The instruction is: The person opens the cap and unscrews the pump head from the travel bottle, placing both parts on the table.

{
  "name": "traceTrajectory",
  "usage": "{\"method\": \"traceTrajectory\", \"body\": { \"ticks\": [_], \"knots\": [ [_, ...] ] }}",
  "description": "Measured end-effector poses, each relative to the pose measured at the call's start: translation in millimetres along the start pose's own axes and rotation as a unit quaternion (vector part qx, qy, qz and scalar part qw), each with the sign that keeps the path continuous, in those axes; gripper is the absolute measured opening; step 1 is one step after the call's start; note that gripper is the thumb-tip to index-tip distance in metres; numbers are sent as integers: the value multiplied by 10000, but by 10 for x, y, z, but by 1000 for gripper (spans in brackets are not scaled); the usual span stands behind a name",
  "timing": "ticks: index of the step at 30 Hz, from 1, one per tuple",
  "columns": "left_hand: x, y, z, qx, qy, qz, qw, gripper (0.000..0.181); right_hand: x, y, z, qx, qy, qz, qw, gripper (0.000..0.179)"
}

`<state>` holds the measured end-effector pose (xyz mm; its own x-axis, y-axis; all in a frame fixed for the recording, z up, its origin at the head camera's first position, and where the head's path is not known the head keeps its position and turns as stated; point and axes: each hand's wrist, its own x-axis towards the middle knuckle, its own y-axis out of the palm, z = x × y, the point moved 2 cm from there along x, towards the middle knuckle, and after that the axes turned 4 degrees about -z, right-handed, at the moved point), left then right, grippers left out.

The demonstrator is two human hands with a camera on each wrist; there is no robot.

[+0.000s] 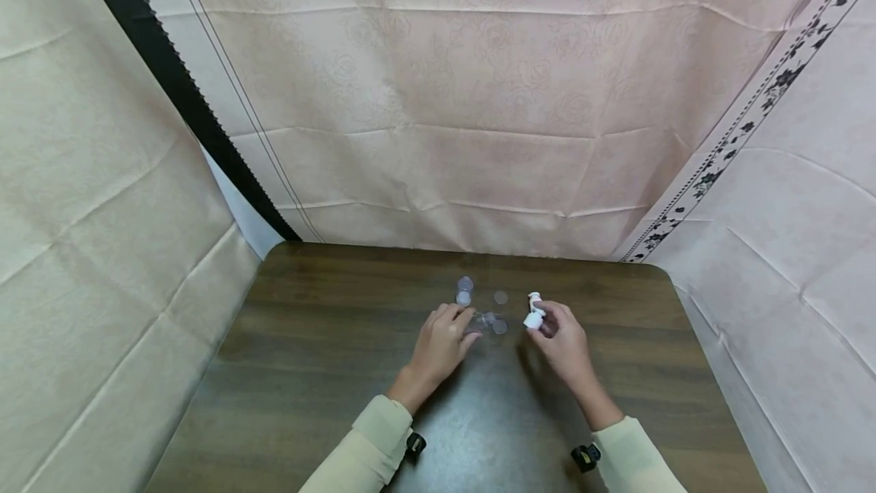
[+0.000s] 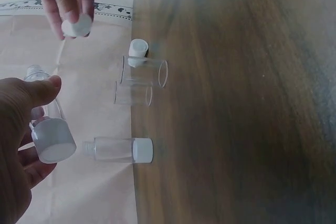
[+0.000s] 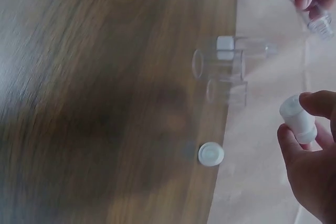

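My left hand (image 1: 441, 342) grips a clear bottle (image 2: 51, 109) with a white base (image 2: 54, 141), tilted in the left wrist view. In the right wrist view the bottle's threaded neck (image 3: 321, 26) shows below the left fingers. My right hand (image 1: 564, 341) pinches a small white cap-like piece (image 3: 299, 119) between thumb and fingers, held above the table and apart from the bottle. A second white piece (image 3: 211, 154) lies on the table near the right hand.
A similar bottle (image 2: 113, 150) with a white base stands on the wooden table (image 1: 328, 371). Two clear open cylinders (image 2: 144, 72) stand between it and the loose white piece. Pale cloth (image 1: 479, 97) hangs behind the table's far edge.
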<state>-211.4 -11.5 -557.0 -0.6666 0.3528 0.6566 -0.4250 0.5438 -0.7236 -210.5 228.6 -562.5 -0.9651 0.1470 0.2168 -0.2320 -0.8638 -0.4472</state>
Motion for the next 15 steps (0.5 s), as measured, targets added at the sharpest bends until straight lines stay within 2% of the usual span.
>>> {"method": "traceTrajectory", "body": {
  "ticks": [5, 15],
  "knots": [
    [-3, -18, 27, -71, -53, -33, 10000, 43, 30, -23, -110, -550, -333, 73, 9979, 49],
    [-23, -59, 61, -42, -112, 21, 9999, 43, 76, -70, -306, -1036, -272, 474, 9931, 44]
  ]
}}
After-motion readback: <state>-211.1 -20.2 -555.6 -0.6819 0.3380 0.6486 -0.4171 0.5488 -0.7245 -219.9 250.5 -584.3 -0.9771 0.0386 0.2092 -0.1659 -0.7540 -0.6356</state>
